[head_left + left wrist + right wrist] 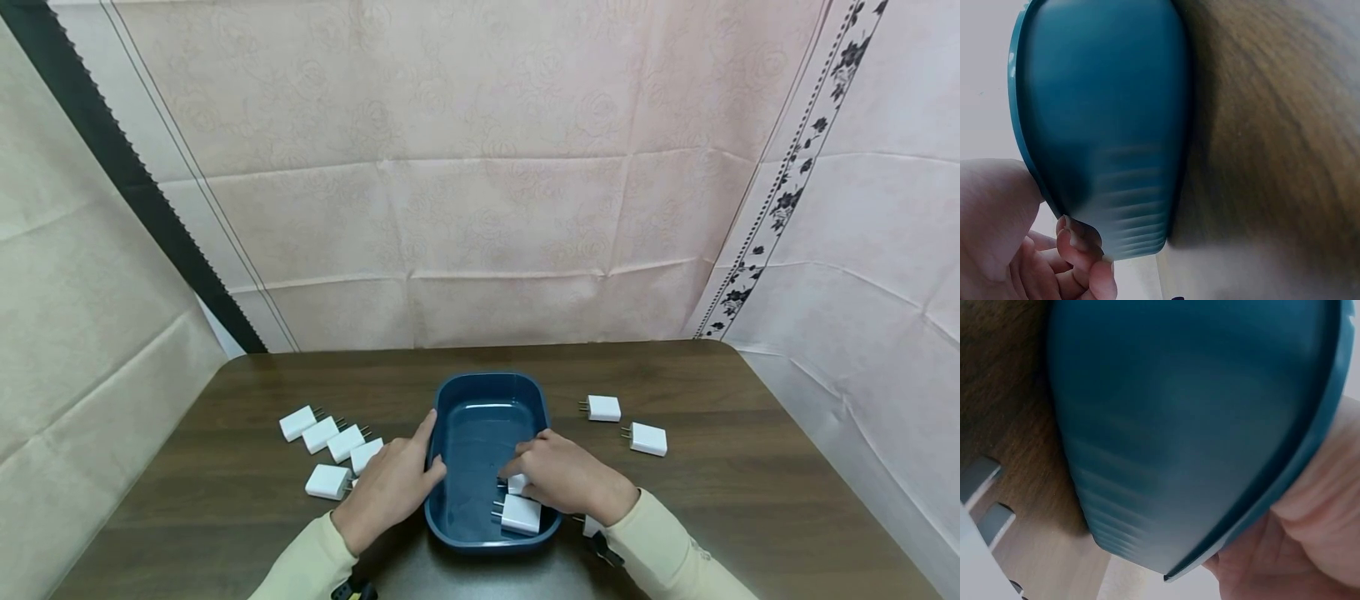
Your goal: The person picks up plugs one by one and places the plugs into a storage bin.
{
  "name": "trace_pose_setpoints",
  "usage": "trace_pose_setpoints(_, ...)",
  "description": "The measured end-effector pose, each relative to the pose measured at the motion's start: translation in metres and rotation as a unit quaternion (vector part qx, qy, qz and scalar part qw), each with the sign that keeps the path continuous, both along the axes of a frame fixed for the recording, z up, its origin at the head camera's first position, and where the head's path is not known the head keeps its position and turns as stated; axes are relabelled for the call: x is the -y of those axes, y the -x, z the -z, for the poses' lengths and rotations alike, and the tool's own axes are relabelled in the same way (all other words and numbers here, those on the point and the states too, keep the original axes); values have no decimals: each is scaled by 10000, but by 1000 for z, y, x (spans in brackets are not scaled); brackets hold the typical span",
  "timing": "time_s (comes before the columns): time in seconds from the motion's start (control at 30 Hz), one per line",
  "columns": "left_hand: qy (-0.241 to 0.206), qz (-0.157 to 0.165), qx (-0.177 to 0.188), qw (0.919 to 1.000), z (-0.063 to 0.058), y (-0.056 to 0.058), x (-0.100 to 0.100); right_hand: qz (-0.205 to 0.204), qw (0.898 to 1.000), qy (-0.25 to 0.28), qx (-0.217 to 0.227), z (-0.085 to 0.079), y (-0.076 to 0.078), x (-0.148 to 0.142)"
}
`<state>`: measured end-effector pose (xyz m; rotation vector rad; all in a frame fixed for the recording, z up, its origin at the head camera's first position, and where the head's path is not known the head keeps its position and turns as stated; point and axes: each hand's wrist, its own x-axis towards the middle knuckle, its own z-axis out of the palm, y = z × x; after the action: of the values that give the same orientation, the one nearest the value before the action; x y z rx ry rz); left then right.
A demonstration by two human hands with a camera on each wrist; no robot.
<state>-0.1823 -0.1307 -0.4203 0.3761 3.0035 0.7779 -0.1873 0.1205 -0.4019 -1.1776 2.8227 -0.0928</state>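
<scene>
A dark blue plastic tray (480, 450) stands on the table. My left hand (393, 487) grips its left rim, with the thumb over the edge and the index finger stretched along the side; in the left wrist view, fingertips (1082, 240) curl at the rim. Over the right rim reaches my right hand (566, 475), pinching a white charger plug (517, 482) down inside the tray. Those fingers partly cover the plug, whose prongs point left. Nearer the front of the tray lies another white charger plug (521, 515), close beside the held one.
Left of the tray, several white charger plugs (321, 435) lie grouped, some partly behind my left hand. Two more plugs (648, 439) lie at the right. Another plug (592, 527) is partly hidden by my right wrist. Pale cloth (495, 217) hangs behind the wooden table (750, 500).
</scene>
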Motion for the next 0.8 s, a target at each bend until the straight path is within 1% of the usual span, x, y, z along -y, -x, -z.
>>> trace_pose_setpoints(0.37, -9, -5, -35, 10000, 1, -1, 0, -129, 9999, 36, -102, 0, 0, -1)
trace_pose_setpoints(0.6, 2, -38, 20, 10000, 0, 0, -1, -190, 9996, 82, -178, -1, -1, -1)
trace_pose_setpoints(0.8, 9, -48, 56, 10000, -1, 0, -1, -231, 9989, 360, -177, -3, 1, -3)
